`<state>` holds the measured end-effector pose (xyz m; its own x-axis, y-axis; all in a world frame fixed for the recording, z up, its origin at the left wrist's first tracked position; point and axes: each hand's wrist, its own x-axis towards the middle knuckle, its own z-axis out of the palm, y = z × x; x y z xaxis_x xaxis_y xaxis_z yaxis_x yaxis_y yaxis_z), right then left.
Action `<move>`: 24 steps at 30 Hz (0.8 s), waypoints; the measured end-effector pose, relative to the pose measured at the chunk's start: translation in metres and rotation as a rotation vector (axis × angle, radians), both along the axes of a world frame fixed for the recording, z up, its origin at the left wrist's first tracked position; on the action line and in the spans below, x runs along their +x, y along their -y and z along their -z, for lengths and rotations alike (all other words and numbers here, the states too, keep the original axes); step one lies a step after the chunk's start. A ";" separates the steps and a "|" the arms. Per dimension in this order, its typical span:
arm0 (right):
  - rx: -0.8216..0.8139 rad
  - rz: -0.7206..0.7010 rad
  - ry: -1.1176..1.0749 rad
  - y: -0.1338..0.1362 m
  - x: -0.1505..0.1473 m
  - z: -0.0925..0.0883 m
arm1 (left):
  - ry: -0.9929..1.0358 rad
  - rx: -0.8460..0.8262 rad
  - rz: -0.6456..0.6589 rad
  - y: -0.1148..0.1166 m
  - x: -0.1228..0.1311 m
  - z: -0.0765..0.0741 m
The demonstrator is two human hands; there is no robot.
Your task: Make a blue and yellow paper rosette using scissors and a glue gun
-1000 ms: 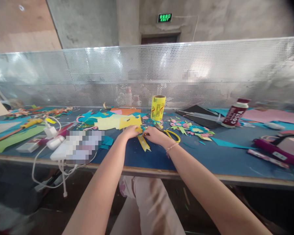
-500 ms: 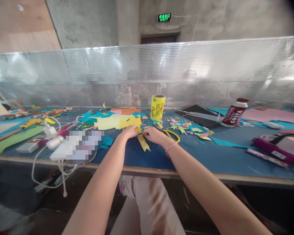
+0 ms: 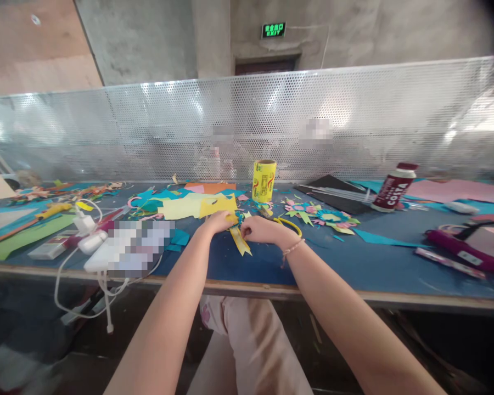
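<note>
My left hand [image 3: 219, 221] is closed on a yellow paper craft piece with forked tails [image 3: 240, 243], near the table's front edge. A bit of blue shows between my hands at its upper part; the rest is hidden by my fingers. Beside the tails' right edge, my right hand [image 3: 260, 229] is curled with fingers pressed together; what it pinches, if anything, is hidden. Yellow-handled scissors [image 3: 293, 225] lie partly behind my right hand. Just beyond my left hand are sheets of yellow paper [image 3: 218, 205].
A yellow printed roll [image 3: 264, 181] stands behind my hands. Paper flowers [image 3: 335, 217] and a dark red Costa bottle [image 3: 394, 189] are to the right, with a purple strapped object [image 3: 456, 249]. At left are a white charger [image 3: 93, 241] and cables. A perforated metal screen [image 3: 160, 131] closes the back.
My right hand has shifted slightly down and toward me, along the tails of the yellow paper piece. My left hand stays in place. The view has barely moved.
</note>
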<state>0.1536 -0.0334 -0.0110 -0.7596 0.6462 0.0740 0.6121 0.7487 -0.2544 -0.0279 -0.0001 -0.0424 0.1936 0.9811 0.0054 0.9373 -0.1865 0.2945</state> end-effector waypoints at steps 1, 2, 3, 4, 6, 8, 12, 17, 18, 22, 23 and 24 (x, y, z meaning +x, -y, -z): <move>-0.015 0.003 0.009 0.002 0.000 -0.002 | -0.005 0.005 -0.007 0.000 0.000 0.000; -0.029 0.011 0.018 0.004 0.001 -0.003 | 0.000 0.014 -0.014 0.000 0.000 0.000; -0.044 0.016 0.028 0.005 0.001 -0.004 | 0.001 0.020 -0.023 0.000 0.000 0.000; -0.059 0.020 0.036 0.006 0.002 -0.005 | 0.002 0.024 -0.027 0.000 0.000 0.000; -0.085 0.022 0.049 0.007 0.003 -0.007 | 0.006 0.031 -0.028 0.000 0.001 0.001; -0.101 0.023 0.063 0.008 0.004 -0.008 | 0.009 0.037 -0.024 -0.001 0.001 0.002; -0.135 0.024 0.088 0.008 0.005 -0.009 | 0.018 0.048 -0.028 -0.003 0.000 0.004; -0.205 -0.004 0.069 0.008 0.006 -0.009 | 0.034 0.048 -0.013 -0.004 -0.001 0.005; -0.218 -0.010 0.064 0.008 0.006 -0.008 | 0.036 0.046 -0.009 -0.004 -0.001 0.005; -0.225 -0.008 0.066 0.009 0.006 -0.009 | 0.029 0.040 -0.007 -0.004 0.000 0.004; -0.222 -0.006 0.076 0.010 0.006 -0.010 | 0.027 0.040 -0.013 -0.004 0.000 0.004; -0.222 -0.006 0.088 0.010 0.006 -0.010 | 0.026 0.041 -0.020 -0.003 0.000 0.004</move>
